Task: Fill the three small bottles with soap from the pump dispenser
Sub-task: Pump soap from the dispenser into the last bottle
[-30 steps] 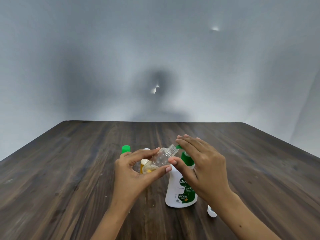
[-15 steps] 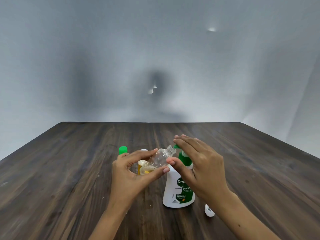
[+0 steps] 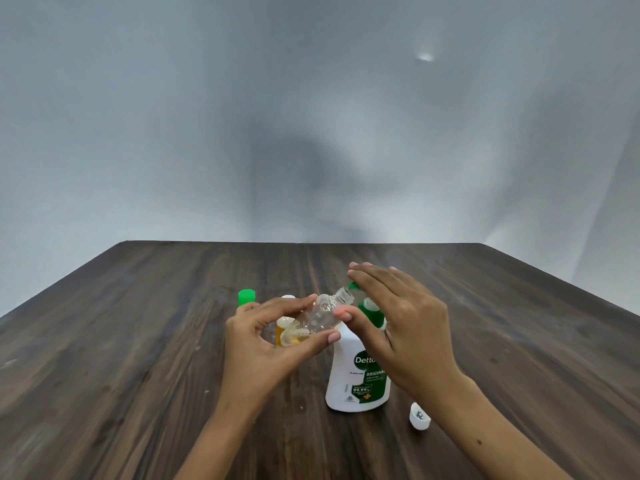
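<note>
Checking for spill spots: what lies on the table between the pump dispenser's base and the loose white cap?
Head view: bare wood between the pump dispenser and white cap; they stand apart.

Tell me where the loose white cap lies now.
In the head view the white cap lies on the wooden table, low and right of the pump dispenser, just beneath the right forearm.

Soft, dim light falls on my table (image 3: 138,341); a broad shadow darkens the wall (image 3: 311,168) ahead (edges bowed by the wide lens), slightly blurry.
</note>
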`<act>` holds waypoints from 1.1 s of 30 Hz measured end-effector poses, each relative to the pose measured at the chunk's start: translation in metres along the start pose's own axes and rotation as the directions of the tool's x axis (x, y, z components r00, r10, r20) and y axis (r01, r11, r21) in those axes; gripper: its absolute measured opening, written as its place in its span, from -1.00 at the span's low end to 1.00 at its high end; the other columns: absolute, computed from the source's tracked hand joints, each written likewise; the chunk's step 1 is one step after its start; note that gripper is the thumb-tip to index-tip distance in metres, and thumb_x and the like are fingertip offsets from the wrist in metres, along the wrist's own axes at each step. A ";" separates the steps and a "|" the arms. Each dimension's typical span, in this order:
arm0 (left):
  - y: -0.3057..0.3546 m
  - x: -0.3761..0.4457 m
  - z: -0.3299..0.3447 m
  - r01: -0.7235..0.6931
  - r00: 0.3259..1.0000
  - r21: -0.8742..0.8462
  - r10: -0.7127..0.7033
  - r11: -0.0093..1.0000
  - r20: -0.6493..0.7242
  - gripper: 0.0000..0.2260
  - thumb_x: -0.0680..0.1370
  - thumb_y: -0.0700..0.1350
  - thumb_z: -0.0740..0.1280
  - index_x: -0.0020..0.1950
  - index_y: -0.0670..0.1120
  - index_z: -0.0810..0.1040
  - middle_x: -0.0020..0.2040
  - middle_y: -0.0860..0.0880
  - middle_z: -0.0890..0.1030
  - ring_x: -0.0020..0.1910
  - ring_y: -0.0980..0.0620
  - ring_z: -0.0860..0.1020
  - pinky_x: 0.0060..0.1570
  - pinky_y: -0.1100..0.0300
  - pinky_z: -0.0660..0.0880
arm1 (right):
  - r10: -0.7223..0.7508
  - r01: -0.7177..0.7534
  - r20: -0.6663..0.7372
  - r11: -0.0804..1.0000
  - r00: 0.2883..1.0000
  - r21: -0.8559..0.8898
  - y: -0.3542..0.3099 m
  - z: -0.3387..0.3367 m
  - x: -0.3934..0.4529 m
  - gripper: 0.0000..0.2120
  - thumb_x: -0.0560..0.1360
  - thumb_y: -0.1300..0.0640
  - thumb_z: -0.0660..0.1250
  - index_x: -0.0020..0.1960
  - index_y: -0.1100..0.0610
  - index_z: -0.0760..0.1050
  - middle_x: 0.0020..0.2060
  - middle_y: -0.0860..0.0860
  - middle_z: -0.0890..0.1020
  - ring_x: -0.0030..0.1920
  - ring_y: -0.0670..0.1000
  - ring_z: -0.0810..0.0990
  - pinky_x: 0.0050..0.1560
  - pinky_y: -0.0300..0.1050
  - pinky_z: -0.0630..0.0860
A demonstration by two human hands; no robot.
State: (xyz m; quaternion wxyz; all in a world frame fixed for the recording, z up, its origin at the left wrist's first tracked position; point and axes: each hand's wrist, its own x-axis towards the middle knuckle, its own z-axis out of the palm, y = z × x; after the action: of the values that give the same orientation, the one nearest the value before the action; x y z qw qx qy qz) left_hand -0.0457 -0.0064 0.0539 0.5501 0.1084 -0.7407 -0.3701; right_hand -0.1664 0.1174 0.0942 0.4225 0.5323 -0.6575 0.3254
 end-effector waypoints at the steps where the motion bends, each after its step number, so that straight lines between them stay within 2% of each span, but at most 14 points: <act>1: 0.000 0.000 0.000 -0.001 1.000 -0.011 0.001 1.000 0.003 -0.55 0.16 0.34 0.52 -0.04 0.19 0.68 -0.09 0.26 0.68 0.02 0.08 0.63 0.07 -0.10 0.52 | 0.008 -0.008 0.000 1.000 1.000 0.001 -0.001 0.001 -0.001 -0.30 0.56 -0.34 -0.05 0.07 0.17 0.63 0.03 0.04 0.67 0.05 0.02 0.64 0.16 -0.14 0.38; 4: 0.000 0.000 -0.001 -0.006 1.000 -0.026 0.007 1.000 0.014 -0.52 0.18 0.40 0.48 -0.02 0.18 0.67 -0.08 0.26 0.69 0.01 0.14 0.64 0.07 -0.14 0.53 | 0.021 -0.021 0.001 1.000 1.000 -0.007 -0.004 0.004 -0.005 -0.30 0.56 -0.34 -0.05 0.05 0.18 0.64 0.00 0.03 0.68 0.02 0.02 0.64 0.10 -0.18 0.40; 10: 0.001 -0.001 0.001 -0.001 1.000 -0.008 0.001 1.000 0.011 -0.56 0.17 0.26 0.54 -0.02 0.13 0.69 -0.10 0.25 0.69 0.00 0.16 0.64 0.10 -0.14 0.50 | 0.013 -0.013 0.004 1.000 1.000 0.008 -0.002 0.001 0.002 -0.28 0.55 -0.34 -0.07 0.06 0.18 0.64 0.00 0.04 0.68 0.02 0.03 0.65 0.14 -0.15 0.38; 16: 0.003 -0.002 0.000 0.010 1.000 -0.036 -0.009 0.999 0.022 -0.55 0.17 0.30 0.52 -0.03 0.15 0.68 -0.09 0.25 0.69 0.00 0.19 0.64 0.09 -0.15 0.51 | 0.020 -0.020 0.001 1.000 1.000 0.010 -0.006 0.002 -0.006 -0.30 0.56 -0.34 -0.06 0.04 0.18 0.64 -0.02 0.03 0.68 -0.02 0.01 0.65 0.01 -0.23 0.41; 22: 0.004 -0.001 0.001 0.012 1.000 -0.039 -0.012 0.999 0.021 -0.54 0.17 0.26 0.55 -0.01 0.10 0.70 -0.09 0.22 0.70 0.00 0.15 0.65 0.09 -0.19 0.50 | 0.015 -0.015 -0.020 1.000 1.000 0.024 -0.002 -0.002 0.000 -0.32 0.57 -0.32 -0.04 0.05 0.18 0.63 -0.01 0.04 0.68 -0.01 0.02 0.64 0.13 -0.16 0.40; 28: 0.002 -0.002 -0.001 0.000 1.000 -0.017 0.000 1.000 0.024 -0.57 0.18 0.30 0.52 -0.02 0.18 0.66 -0.08 0.28 0.68 -0.01 0.24 0.63 0.08 -0.15 0.52 | 0.062 -0.061 -0.022 0.998 0.998 0.027 -0.006 0.005 -0.007 -0.34 0.56 -0.32 -0.03 0.03 0.16 0.64 -0.04 0.02 0.68 -0.04 0.00 0.63 -0.03 -0.26 0.42; 33: 0.005 -0.002 -0.001 0.006 1.000 -0.007 -0.006 1.000 0.013 -0.59 0.19 0.28 0.55 -0.02 0.21 0.65 -0.07 0.30 0.67 0.01 0.23 0.61 0.08 -0.12 0.53 | 0.028 -0.028 -0.006 1.000 1.000 -0.002 -0.002 0.001 -0.001 -0.32 0.57 -0.31 -0.07 0.10 0.17 0.62 0.04 0.05 0.66 0.05 0.02 0.63 0.16 -0.19 0.35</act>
State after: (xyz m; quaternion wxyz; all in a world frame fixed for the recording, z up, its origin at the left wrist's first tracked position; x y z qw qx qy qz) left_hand -0.0431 -0.0024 0.0562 0.5445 0.1062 -0.7427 -0.3751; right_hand -0.1646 0.1162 0.0930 0.4205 0.5217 -0.6639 0.3321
